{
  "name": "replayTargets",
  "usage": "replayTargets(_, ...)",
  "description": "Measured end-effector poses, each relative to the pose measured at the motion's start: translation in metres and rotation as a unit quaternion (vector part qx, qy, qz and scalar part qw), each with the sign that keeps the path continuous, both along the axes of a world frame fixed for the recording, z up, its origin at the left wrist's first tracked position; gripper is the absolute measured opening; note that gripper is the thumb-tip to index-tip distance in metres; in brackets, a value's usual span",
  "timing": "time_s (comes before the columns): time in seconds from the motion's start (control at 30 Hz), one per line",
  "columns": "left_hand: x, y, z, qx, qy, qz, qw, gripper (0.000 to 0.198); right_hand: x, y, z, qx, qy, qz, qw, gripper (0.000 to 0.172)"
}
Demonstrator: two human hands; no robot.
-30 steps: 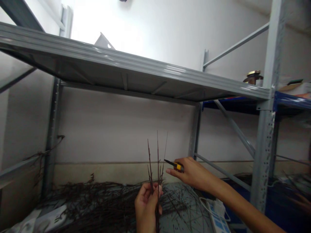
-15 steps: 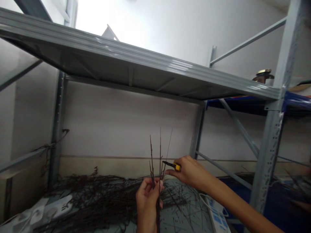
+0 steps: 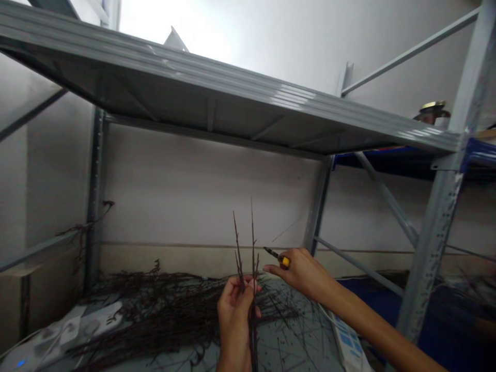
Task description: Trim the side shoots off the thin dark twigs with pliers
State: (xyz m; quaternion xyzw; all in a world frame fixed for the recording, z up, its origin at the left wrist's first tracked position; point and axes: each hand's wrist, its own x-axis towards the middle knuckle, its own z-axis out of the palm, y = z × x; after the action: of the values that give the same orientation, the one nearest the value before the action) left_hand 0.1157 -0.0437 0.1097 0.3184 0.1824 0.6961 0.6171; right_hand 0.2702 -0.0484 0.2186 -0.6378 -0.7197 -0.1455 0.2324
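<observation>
My left hand is closed round a thin dark twig with upright side shoots, held vertically in front of me. My right hand grips small cutters with a yellow and black handle, their tip just right of the twig's upper stems. A thin cut-off sliver is in the air to the right of the twig. Below both hands a heap of dark twigs lies across the grey shelf board.
A grey metal shelf spans overhead, with uprights at left, middle and right. A white power strip lies by my right forearm; white devices sit at the lower left. A jar stands on the upper right shelf.
The rightmost thin shoot of the twig has come off and flies to the right. The cutters have drawn slightly right and down. The view has tilted a little upward.
</observation>
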Motion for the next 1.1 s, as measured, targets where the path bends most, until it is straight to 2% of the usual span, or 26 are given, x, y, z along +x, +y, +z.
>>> replayTargets(0.1,-0.006,0.002,0.0,0.008,0.011,-0.016,1.0,0.043,-0.001,-0.009,-0.007,-0.002,0.05,0.022,0.998,0.051)
replayTargets(0.17,-0.011,0.004,-0.006,0.017,0.029,-0.031,0.999,0.047,-0.003,-0.02,-0.028,-0.038,0.116,0.054,0.991,0.05)
replayTargets(0.2,-0.015,0.005,-0.012,0.027,0.047,-0.042,0.998,0.049,-0.005,-0.026,-0.045,-0.057,0.159,0.067,0.983,0.048)
replayTargets(0.27,-0.026,0.007,-0.029,0.054,0.102,-0.069,0.991,0.052,-0.011,-0.039,-0.092,-0.09,0.247,0.082,0.961,0.041)
replayTargets(0.33,-0.039,0.007,-0.051,0.079,0.161,-0.088,0.98,0.051,-0.021,-0.054,-0.151,-0.108,0.322,0.088,0.937,0.04)
replayTargets(0.43,-0.062,-0.001,-0.076,0.118,0.242,-0.125,0.955,0.047,-0.046,-0.079,-0.237,-0.154,0.376,0.072,0.911,0.054)
replayTargets(0.5,-0.076,-0.007,-0.081,0.136,0.276,-0.177,0.935,0.042,-0.07,-0.094,-0.279,-0.178,0.392,0.067,0.9,0.062)
replayTargets(0.57,-0.089,-0.011,-0.074,0.143,0.27,-0.208,0.929,0.039,-0.097,-0.104,-0.304,-0.215,0.408,0.089,0.883,0.055)
replayTargets(0.6,-0.095,-0.012,-0.067,0.147,0.262,-0.198,0.933,0.038,-0.111,-0.106,-0.31,-0.236,0.417,0.107,0.871,0.049)
replayTargets(0.67,-0.107,-0.012,-0.047,0.16,0.257,-0.155,0.94,0.036,-0.141,-0.106,-0.31,-0.268,0.444,0.139,0.844,0.044)
replayTargets(0.77,-0.128,-0.01,-0.01,0.181,0.278,-0.118,0.936,0.037,-0.188,-0.102,-0.294,-0.275,0.477,0.18,0.815,0.046)
replayTargets(0.87,-0.151,-0.01,0.013,0.183,0.35,-0.141,0.908,0.038,-0.23,-0.104,-0.28,-0.291,0.498,0.243,0.78,0.04)
replayTargets(0.93,-0.163,-0.012,0.014,0.171,0.398,-0.15,0.889,0.033,-0.25,-0.11,-0.282,-0.316,0.508,0.263,0.757,0.034)
replayTargets(1.0,-0.17,-0.013,0.007,0.151,0.408,-0.132,0.891,0.029,-0.259,-0.117,-0.294,-0.323,0.506,0.248,0.76,0.036)
replayTargets(1.1,-0.169,-0.013,-0.004,0.119,0.307,-0.094,0.94,0.025,-0.249,-0.123,-0.319,-0.33,0.535,0.184,0.756,0.049)
